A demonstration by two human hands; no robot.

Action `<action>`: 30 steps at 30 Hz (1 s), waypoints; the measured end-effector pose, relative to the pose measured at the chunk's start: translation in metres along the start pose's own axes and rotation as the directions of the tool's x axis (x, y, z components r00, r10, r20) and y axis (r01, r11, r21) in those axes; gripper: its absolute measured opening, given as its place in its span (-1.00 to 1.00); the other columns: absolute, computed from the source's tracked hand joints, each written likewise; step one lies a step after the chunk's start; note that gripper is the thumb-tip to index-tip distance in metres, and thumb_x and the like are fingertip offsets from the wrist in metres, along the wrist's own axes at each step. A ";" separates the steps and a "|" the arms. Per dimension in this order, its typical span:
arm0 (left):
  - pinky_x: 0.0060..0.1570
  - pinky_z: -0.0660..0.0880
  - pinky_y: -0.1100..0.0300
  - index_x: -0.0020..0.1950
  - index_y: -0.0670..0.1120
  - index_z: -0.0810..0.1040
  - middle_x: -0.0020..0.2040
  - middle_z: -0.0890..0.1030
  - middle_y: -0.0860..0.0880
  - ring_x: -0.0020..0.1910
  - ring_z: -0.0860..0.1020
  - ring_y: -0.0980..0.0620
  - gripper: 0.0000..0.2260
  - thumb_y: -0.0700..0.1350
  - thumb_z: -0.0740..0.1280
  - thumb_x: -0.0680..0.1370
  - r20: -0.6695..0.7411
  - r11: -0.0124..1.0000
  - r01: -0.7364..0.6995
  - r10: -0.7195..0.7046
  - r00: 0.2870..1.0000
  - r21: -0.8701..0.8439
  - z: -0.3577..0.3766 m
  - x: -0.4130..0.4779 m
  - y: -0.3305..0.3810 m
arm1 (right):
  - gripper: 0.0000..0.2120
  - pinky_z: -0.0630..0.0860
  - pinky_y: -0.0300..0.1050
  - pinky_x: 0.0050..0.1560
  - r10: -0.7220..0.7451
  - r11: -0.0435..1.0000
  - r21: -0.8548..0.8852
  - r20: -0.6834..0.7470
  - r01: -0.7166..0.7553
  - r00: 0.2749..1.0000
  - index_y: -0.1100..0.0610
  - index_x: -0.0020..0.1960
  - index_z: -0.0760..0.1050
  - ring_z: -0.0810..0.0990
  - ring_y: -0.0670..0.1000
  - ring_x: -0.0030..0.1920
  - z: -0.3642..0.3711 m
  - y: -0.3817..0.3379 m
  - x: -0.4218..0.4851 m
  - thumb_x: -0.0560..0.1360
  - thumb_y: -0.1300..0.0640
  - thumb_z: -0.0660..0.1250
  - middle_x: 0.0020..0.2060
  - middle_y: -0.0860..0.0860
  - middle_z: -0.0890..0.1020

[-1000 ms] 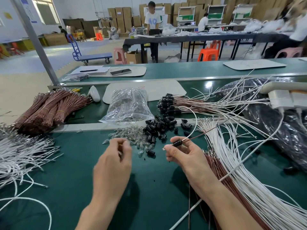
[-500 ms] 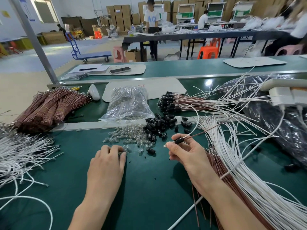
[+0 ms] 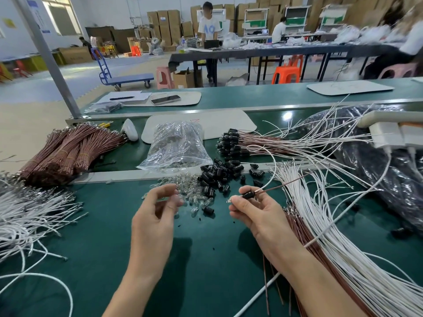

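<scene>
White wires (image 3: pixel 27 213) sit far left, with brown wire bundles (image 3: pixel 68 152) at 10 o'clock of the left hand (image 3: pixel 158 213). The left hand is raised, fingers curled toward the thumb (bulb pinched or not: cannot tell). Loose clear bulbs (image 3: pixel 190 193) lie just past it at 1 o'clock, touching the socket pile (image 3: pixel 219 173). The right hand (image 3: pixel 256 213) pinches one black socket (image 3: pixel 248 195) between thumb and forefinger. The socket is near, at 3 o'clock of the left hand. Its long axis runs 8-to-2, metal tips facing left, leads trailing to 2 o'clock. The left hand likely travels rightward along that axis. Red marks on the white pad (image 3: pixel 224 122) are unreadable.
</scene>
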State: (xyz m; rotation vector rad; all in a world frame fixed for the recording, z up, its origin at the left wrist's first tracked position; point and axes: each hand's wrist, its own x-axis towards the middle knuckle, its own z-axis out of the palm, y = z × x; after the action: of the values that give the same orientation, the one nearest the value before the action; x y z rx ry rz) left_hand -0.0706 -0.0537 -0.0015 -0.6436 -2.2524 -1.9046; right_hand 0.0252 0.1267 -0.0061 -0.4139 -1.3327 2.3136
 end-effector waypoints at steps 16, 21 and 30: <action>-0.07 0.58 0.29 0.09 0.02 0.63 -0.02 0.69 0.04 -0.08 0.68 0.03 -0.77 -0.30 0.40 0.57 0.202 0.936 0.147 -0.084 0.976 -0.321 0.039 -0.030 0.015 | -0.60 0.63 -0.22 -0.17 0.067 0.996 0.059 0.054 -0.070 0.996 0.20 0.07 0.53 0.72 0.05 -0.20 0.003 0.004 0.001 0.27 0.22 0.54 -0.24 0.15 0.70; -0.02 0.59 0.28 0.08 0.00 0.62 -0.01 0.69 0.05 -0.05 0.68 0.06 -0.77 -0.32 0.39 0.57 0.203 0.935 0.132 -0.067 0.977 -0.329 0.040 -0.030 0.013 | -0.60 0.63 -0.22 -0.19 0.080 0.994 0.067 0.077 -0.085 0.994 0.21 0.08 0.52 0.72 0.05 -0.22 0.005 0.004 0.000 0.28 0.23 0.53 -0.24 0.16 0.70; 0.03 0.54 0.35 0.05 0.18 0.60 0.02 0.68 0.13 0.05 0.65 0.12 -0.66 -0.31 0.41 0.57 0.174 0.975 0.041 -0.003 0.985 -0.217 0.042 -0.032 0.011 | -0.62 0.63 -0.22 -0.17 0.091 0.989 0.108 0.078 -0.099 0.993 0.19 0.07 0.51 0.71 0.04 -0.21 0.007 0.005 -0.001 0.30 0.25 0.52 -0.22 0.16 0.70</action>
State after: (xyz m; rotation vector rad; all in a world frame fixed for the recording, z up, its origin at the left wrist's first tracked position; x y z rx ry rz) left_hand -0.0296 -0.0198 -0.0116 -0.8462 -2.1689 -2.2105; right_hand 0.0220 0.1187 -0.0072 -0.3675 -1.2344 2.4904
